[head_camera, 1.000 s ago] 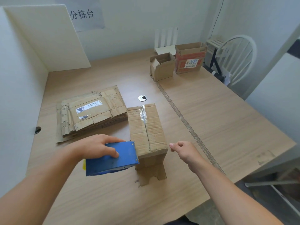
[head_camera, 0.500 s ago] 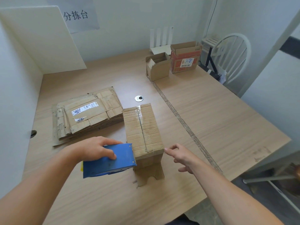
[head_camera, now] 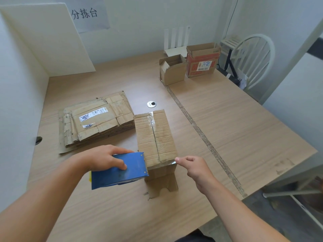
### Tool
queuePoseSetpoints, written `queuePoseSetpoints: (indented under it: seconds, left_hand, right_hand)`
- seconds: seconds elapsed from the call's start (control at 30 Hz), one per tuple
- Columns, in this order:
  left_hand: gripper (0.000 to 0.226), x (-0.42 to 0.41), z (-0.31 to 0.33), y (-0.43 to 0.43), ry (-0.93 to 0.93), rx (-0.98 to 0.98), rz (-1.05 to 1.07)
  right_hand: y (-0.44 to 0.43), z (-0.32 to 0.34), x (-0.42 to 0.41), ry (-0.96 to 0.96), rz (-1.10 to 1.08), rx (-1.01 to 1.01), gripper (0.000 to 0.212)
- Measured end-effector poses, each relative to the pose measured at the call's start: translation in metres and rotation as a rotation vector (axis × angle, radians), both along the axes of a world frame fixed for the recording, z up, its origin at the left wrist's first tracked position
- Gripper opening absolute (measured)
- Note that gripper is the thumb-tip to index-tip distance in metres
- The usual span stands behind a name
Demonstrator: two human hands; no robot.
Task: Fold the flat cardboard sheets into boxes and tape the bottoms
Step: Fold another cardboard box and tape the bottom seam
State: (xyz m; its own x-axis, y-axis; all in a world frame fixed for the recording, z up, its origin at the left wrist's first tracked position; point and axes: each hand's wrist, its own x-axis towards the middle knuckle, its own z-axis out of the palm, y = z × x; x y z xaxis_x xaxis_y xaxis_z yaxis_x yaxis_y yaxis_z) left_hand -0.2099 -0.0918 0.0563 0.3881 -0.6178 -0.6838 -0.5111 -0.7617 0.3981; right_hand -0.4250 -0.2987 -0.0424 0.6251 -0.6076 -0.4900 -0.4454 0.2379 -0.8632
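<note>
The left hand (head_camera: pixel 104 158) is wrapped round a blue dispenser (head_camera: pixel 122 173), which is held against the near left edge of the box (head_camera: pixel 154 135). The tape (head_camera: pixel 162 164) is stretched across that near edge, and its end is pinched by the right hand (head_camera: pixel 194 169) at the near right corner. The box is stood bottom up on the table (head_camera: pixel 227 119), just beside a stack (head_camera: pixel 94 123) of flat sheets.

White chair (head_camera: pixel 255 35) at far right of wooden table (head_camera: pixel 227 128). Round metal grommet (head_camera: pixel 151 104) mid-table, white router (head_camera: pixel 174 52) by back wall. White board (head_camera: pixel 43 41) leaning in left corner, paper sign (head_camera: pixel 87 14) on wall behind.
</note>
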Motion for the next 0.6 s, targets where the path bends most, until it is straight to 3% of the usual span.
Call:
queuePoseSetpoints:
  seconds: [0.1, 0.2, 0.33, 0.4, 0.5, 0.6]
  left_hand:
    - [0.054, 0.001, 0.0, 0.0, 0.016, 0.0, 0.004]
    - [0.055, 0.001, 0.0, -0.001, 0.036, -0.011, 0.007]
    - [0.057, 0.002, -0.002, 0.001, 0.036, -0.027, 0.012]
    - [0.058, 0.002, -0.003, 0.001, 0.041, -0.033, 0.017]
    - [0.059, 0.001, -0.005, 0.002, 0.04, -0.044, 0.025]
    - [0.059, 0.001, -0.006, 0.003, 0.029, -0.052, 0.024]
  right_hand:
    - [0.004, -0.001, 0.005, -0.002, -0.094, 0.044, 0.013]
    - [0.005, -0.004, 0.005, -0.014, -0.082, -0.016, 0.019]
    - [0.002, -0.023, 0.0, 0.091, 0.094, -0.686, 0.016]
    - [0.002, -0.026, 0.002, 0.064, 0.185, -0.975, 0.031]
    - [-0.002, -0.025, 0.016, -0.04, 0.465, -1.219, 0.07]
    - [-0.003, -0.031, 0.032, -0.104, 0.772, -1.343, 0.063]
